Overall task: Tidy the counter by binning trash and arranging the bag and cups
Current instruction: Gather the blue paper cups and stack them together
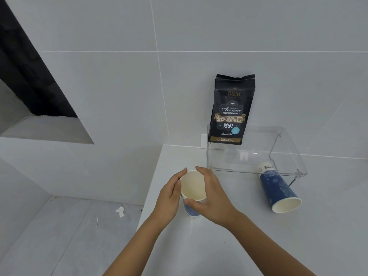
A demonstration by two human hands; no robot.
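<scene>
Cupping upright paper cup (192,188) at frame centre, left hand (171,194) and right hand (211,196) fingers curved against its sides. Light, thin-walled, crushable. Best held low on wall, gently.

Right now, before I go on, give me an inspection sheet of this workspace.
Surface: pale counter, bare in front.
Job's things: upright cup near the counter's left edge; second cup on its side, base under the clear stand; coffee bag upright on the stand against the wall.
Clutter: white scrap on the lower ledge, left of the counter.
Hands: left hand and right hand cupped around the upright cup; grip firmness unclear.
Cables: nothing seen.
Surroundings: tiled wall, dark opening upper left.
</scene>
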